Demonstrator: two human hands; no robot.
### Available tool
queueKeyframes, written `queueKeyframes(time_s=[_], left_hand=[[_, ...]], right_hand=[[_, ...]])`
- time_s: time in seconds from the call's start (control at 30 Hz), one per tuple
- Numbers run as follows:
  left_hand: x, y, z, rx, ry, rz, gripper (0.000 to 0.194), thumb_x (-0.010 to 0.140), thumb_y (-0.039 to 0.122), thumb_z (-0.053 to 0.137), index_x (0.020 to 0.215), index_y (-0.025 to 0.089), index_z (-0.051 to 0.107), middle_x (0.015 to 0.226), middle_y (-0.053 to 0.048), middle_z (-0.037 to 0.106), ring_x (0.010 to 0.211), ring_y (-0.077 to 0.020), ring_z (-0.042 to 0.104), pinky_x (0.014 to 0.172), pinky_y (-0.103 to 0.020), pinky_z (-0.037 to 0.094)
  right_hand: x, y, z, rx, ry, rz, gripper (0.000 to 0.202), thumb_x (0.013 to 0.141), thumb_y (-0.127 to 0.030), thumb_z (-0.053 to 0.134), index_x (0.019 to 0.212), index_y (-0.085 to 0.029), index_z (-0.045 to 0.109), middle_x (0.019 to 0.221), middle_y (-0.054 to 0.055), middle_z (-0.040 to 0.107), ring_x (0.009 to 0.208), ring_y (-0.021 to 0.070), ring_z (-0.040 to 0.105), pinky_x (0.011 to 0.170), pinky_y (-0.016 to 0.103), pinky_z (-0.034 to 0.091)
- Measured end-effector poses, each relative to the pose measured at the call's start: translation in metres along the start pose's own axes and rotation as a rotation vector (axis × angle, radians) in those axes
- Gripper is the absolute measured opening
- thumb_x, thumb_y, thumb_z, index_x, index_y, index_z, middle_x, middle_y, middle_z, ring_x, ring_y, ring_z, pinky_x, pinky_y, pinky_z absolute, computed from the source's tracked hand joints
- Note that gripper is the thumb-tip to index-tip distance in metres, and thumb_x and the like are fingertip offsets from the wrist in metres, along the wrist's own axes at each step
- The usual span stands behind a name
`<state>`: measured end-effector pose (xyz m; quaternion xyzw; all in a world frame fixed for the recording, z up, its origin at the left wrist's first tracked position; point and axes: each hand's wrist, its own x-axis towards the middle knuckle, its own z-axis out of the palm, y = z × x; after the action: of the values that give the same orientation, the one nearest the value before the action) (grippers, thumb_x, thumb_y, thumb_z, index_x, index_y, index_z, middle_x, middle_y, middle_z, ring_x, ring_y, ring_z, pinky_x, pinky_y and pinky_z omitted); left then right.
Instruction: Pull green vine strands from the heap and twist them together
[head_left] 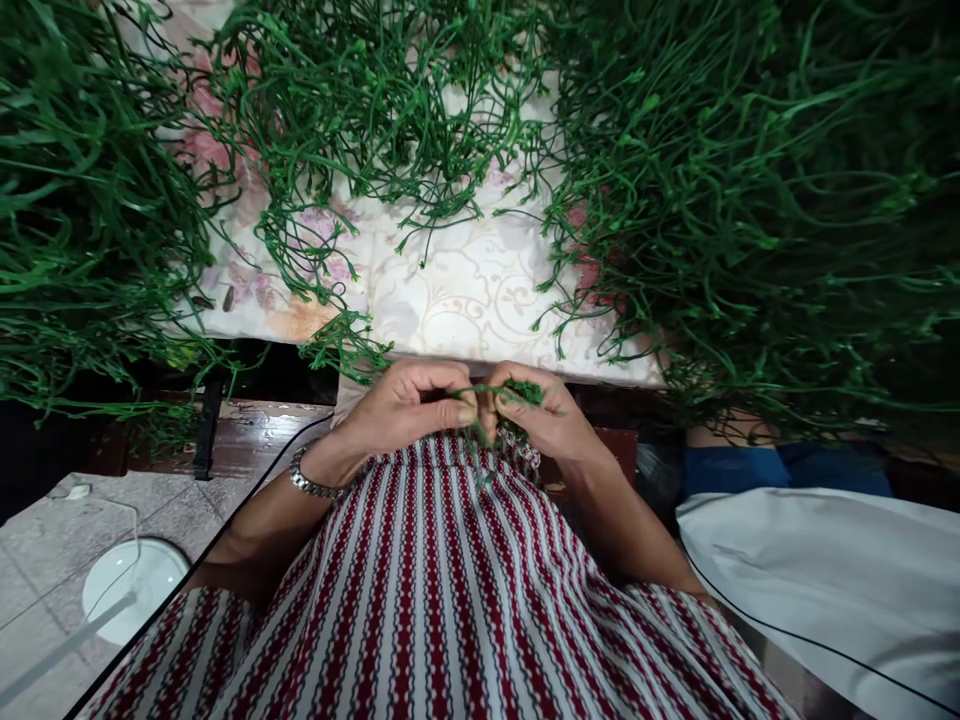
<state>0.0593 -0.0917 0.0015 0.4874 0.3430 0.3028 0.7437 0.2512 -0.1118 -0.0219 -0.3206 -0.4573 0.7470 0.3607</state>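
Observation:
My left hand [409, 408], with a metal watch [315, 478] on its wrist, is closed in a pinch on a thin green plant stem [480, 388]. Close beside it, almost touching, my right hand [544, 425] is closed around a small bunch of green stem pieces [523, 391]. Both hands are held in front of the body at the table's near edge. Thin green bits hang blurred below the fingertips. The exact grip of the fingers is partly hidden. Just left of my left hand, green sprigs [345, 340] droop over the table edge.
A table with a flowered cloth [457, 290] bears large heaps of green stems, one at left [75, 200], one in the middle [390, 100] and one at right [772, 200]. A white round base [135, 590] stands on the floor. White fabric [825, 590] lies at right.

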Motion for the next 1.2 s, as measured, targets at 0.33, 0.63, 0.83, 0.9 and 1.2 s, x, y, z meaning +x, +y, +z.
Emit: queueKeyframes(time_s=[0.33,0.63,0.83,0.9,1.2], left_hand=[[0.009,-0.012,0.016,-0.221,0.285,-0.023,0.027,0.061,0.027,0.078,0.067,0.013,0.056,0.054,0.006,0.046,0.041,-0.0014,0.036,0.038,-0.014,0.028],[0.008,-0.011,0.015,-0.228,0.272,-0.111,0.028,0.064,0.033,0.075,0.066,0.014,0.055,0.050,0.007,0.044,0.037,-0.0011,0.032,0.035,-0.015,0.024],[0.008,-0.012,0.016,-0.083,0.262,-0.026,0.023,0.067,0.030,0.074,0.065,0.014,0.057,0.051,0.006,0.047,0.040,-0.0021,0.033,0.038,-0.017,0.026],[0.007,-0.013,0.016,-0.083,0.233,-0.023,0.022,0.069,0.029,0.072,0.066,0.014,0.057,0.050,0.007,0.045,0.040,-0.0024,0.032,0.039,-0.017,0.026],[0.001,-0.008,0.009,0.159,0.106,-0.052,0.019,0.077,0.029,0.062,0.069,0.014,0.053,0.058,0.004,0.044,0.053,-0.0058,0.036,0.049,-0.018,0.029]], right_hand=[[0.003,0.004,0.013,-0.508,0.183,-0.169,0.022,0.082,-0.037,0.059,0.086,-0.015,0.058,0.080,0.001,0.059,0.073,0.0109,0.052,0.068,0.023,0.042],[0.003,0.004,0.013,-0.513,0.068,-0.189,0.022,0.086,-0.037,0.054,0.084,-0.015,0.058,0.076,0.000,0.057,0.070,0.0107,0.052,0.067,0.023,0.043],[0.005,0.006,0.015,-0.513,0.131,-0.197,0.025,0.084,-0.039,0.056,0.076,-0.015,0.055,0.068,-0.003,0.050,0.064,0.0084,0.045,0.061,0.020,0.039],[0.005,0.008,0.014,-0.546,0.118,-0.212,0.024,0.085,-0.036,0.055,0.074,-0.015,0.054,0.065,-0.003,0.047,0.061,0.0081,0.043,0.058,0.020,0.037],[0.000,0.005,0.006,-0.813,0.033,-0.308,0.024,0.087,-0.025,0.051,0.065,-0.016,0.047,0.059,-0.004,0.040,0.054,0.0080,0.036,0.053,0.022,0.029]])
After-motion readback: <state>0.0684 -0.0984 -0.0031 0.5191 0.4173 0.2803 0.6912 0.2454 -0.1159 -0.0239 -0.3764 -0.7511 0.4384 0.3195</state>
